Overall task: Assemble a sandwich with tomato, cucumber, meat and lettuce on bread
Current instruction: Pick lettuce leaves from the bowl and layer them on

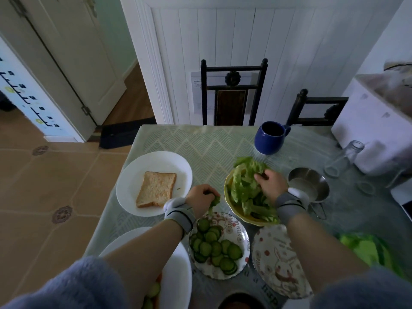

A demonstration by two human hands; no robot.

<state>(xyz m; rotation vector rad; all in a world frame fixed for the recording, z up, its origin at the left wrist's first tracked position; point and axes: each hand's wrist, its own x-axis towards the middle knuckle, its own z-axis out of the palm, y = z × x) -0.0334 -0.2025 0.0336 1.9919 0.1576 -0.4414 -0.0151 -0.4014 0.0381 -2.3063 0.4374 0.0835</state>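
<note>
Head view looks down on a tabletop (pixel 196 141) under a pale green zigzag-patterned cloth, with two dark chairs (pixel 233 92) pushed up at its far side against white panelling. A white appliance (pixel 374 130) sits at the right edge. On the left stands a white plate (pixel 133 175) carrying one slice of toasted bread (pixel 156 189), lying flat. Right of centre, a yellow bowl (pixel 229 201) is heaped with lettuce (pixel 245 186). Nearer the person are a patterned plate (pixel 238 233) spread with cucumber slices (pixel 214 248) and, just beside it to the right, a rabbit-print plate (pixel 278 264), partly hidden by the right forearm. Another white plate (pixel 178 275) at the bottom left is mostly covered by the left arm; what it holds is hard to tell. A blue mug (pixel 270 139) stands at the far side, a steel bowl (pixel 310 184) just right of the lettuce bowl, and a clear glass bottle (pixel 344 157) lies tilted near the appliance.

Both wrists wear grey bands. The right hand (pixel 270 181) reaches into the lettuce bowl, its fingers curled round leaves at the top of the heap. The left hand (pixel 200 199) hovers between the bread plate and the bowl, its fingers pinching a small torn lettuce piece (pixel 214 204) that dangles over the far rim of the cucumber plate.
</note>
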